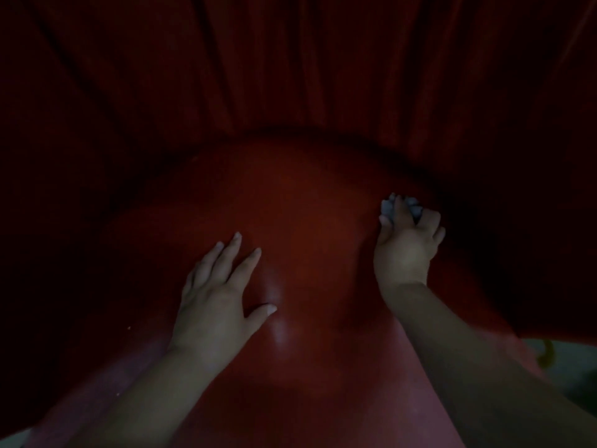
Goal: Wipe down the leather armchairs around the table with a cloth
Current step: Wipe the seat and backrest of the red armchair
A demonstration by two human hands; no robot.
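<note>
A red leather armchair [307,205] fills the dim view, its smooth cushion bulging toward me. My left hand [219,292] lies flat on the leather with fingers straight and spread. My right hand [408,244] grips a small crumpled pale cloth [387,206], which shows between its fingers and is pressed on the cushion at the right. Most of the cloth is hidden under the hand.
The pleated red backrest [290,66] rises behind the cushion and curves round both sides. A strip of pale floor [568,363] with a yellowish object [547,354] shows at the lower right. The scene is very dark.
</note>
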